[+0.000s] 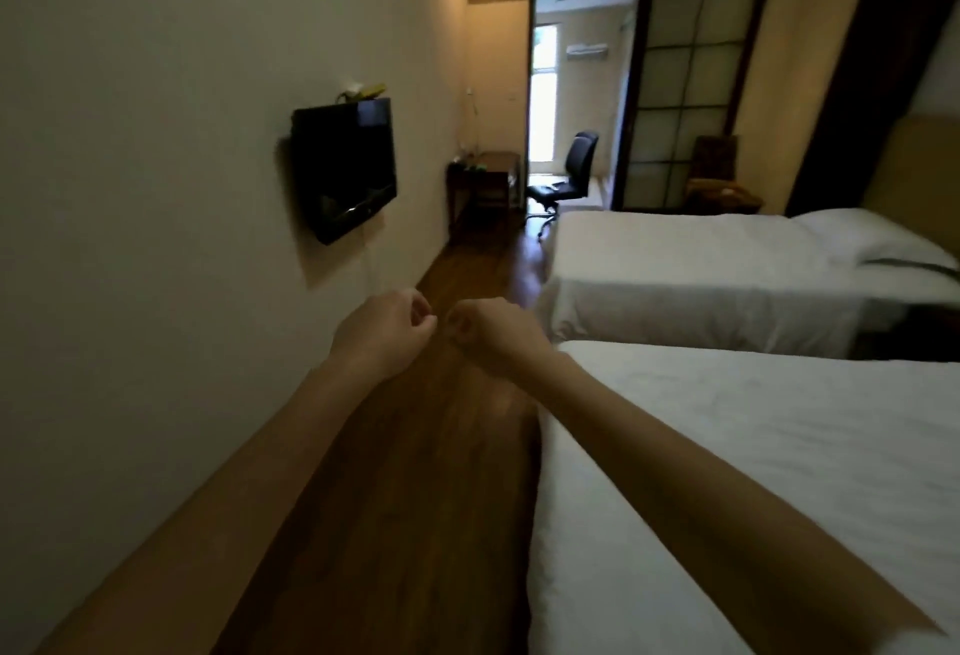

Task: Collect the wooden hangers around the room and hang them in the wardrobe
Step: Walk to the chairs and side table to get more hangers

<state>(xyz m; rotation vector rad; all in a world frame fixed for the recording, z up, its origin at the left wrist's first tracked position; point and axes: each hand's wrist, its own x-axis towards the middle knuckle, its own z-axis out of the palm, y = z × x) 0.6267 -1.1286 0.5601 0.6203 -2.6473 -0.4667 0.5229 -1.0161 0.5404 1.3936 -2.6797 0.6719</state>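
Observation:
No wooden hanger and no wardrobe show in the head view. Both my arms stretch forward over the wooden floor [415,472]. My left hand [387,329] is held out with its fingers curled inward and nothing in them. My right hand [491,335] is a closed fist just to its right, almost touching it, and it holds nothing that I can see.
A black TV [343,168] hangs on the left wall. Two white beds [753,472] [701,265] stand on the right, leaving a narrow floor aisle. Farther off are a wooden desk [485,179], a black office chair [563,179], an armchair [714,176] and a sliding glass door [691,98].

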